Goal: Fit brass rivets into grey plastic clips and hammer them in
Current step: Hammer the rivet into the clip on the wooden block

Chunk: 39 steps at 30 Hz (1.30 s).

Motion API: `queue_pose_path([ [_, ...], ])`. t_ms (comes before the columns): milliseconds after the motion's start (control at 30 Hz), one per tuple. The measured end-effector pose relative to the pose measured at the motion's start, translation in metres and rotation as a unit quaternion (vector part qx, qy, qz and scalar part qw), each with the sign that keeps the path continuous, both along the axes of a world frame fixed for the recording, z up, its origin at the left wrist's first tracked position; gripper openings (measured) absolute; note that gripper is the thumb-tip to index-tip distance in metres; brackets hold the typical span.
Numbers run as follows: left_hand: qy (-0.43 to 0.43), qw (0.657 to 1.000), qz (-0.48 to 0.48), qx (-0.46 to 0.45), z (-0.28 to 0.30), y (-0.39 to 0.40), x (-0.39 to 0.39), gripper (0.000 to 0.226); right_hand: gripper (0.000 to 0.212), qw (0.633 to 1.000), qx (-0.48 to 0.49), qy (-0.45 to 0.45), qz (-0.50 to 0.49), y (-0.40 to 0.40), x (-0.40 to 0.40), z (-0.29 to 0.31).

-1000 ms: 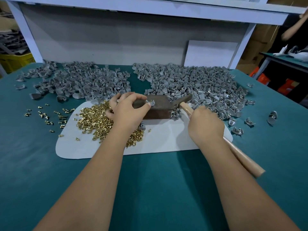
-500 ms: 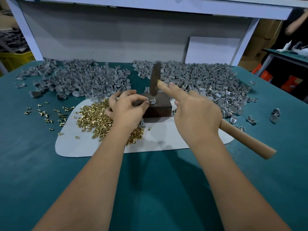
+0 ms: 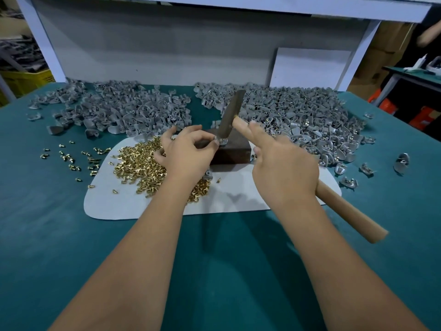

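- Your left hand point(image 3: 188, 154), centre of the frame: thumb and forefinger pinch a grey clip point(image 3: 221, 141) on the top front edge of the dark block point(image 3: 232, 151); the other fingers are spread over the rivets.
- Your right hand point(image 3: 284, 168), right of centre: curled round the hammer point(image 3: 232, 114) by its wooden handle, forefinger stretched along the shaft, head tilted with its lower end touching or just above the clip.
- Brass rivets point(image 3: 143, 161): one heap on the pale mat point(image 3: 238, 199), left of the block; loose ones scattered on the green table point(image 3: 59, 235) at mid left.
- Grey clips, upper left pile point(image 3: 114, 108): plain.
- Grey clips, upper right pile point(image 3: 298, 115): some show brass.
- White board point(image 3: 310, 68): leaning upright at upper right.
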State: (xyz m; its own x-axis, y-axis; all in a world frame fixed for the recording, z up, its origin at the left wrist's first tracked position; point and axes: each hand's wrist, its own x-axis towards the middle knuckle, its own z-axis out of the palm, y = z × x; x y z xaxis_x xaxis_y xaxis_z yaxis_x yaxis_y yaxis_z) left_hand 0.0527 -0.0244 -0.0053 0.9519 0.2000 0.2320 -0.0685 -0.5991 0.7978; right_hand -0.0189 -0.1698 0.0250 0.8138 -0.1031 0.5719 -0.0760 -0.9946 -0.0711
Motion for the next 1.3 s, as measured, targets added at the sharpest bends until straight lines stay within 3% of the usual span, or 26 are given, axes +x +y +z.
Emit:
queue_pose_path([
  [133, -0.004, 1.000, -0.002, -0.004, 0.000, -0.001, 0.000, 0.017, 0.061, 0.998, 0.030, -0.051, 0.005, 0.008, -0.003, 0.003],
  [267, -0.006, 1.000, -0.007, -0.014, 0.000, 0.000, -0.002, 0.021, 0.063, 1.000, -0.007, -0.005, -0.004, 0.007, -0.003, -0.001],
  [367, -0.003, 1.000, -0.005, -0.015, 0.001, -0.001, -0.001, 0.021, 0.064, 0.999, 0.006, -0.038, -0.005, 0.010, -0.007, 0.002],
  [467, -0.005, 1.000, -0.002, -0.020, 0.000, -0.002, -0.001, 0.022, 0.063, 0.999, -0.033, -0.010, -0.003, 0.008, -0.005, -0.001],
  [600, -0.011, 1.000, 0.000, -0.010, -0.001, -0.001, 0.001, 0.020, 0.059, 0.997, -0.025, -0.075, -0.006, 0.013, -0.009, 0.002],
  [700, -0.010, 1.000, 0.011, -0.018, 0.000, -0.002, 0.000, 0.025, 0.061, 0.997, -0.060, -0.043, 0.010, 0.011, -0.006, -0.005],
  [833, -0.014, 1.000, -0.003, -0.007, -0.002, -0.001, 0.000, 0.023, 0.061, 0.989, -0.034, -0.145, -0.002, 0.013, -0.009, 0.000],
  [1000, -0.006, 1.000, 0.006, -0.014, 0.000, -0.003, 0.000, 0.023, 0.060, 0.998, -0.062, -0.008, 0.005, 0.009, -0.005, -0.006],
  [1067, -0.005, 1.000, 0.010, -0.017, 0.000, -0.003, 0.000, 0.024, 0.060, 0.998, -0.055, -0.027, -0.012, 0.010, -0.009, -0.002],
  [1200, -0.019, 1.000, -0.001, -0.009, -0.002, -0.002, 0.000, 0.021, 0.059, 0.985, -0.049, -0.168, -0.007, 0.011, -0.008, 0.003],
  [1300, -0.022, 1.000, 0.006, -0.009, -0.002, -0.002, 0.001, 0.020, 0.057, 0.987, -0.106, -0.124, 0.000, 0.011, -0.010, 0.002],
])
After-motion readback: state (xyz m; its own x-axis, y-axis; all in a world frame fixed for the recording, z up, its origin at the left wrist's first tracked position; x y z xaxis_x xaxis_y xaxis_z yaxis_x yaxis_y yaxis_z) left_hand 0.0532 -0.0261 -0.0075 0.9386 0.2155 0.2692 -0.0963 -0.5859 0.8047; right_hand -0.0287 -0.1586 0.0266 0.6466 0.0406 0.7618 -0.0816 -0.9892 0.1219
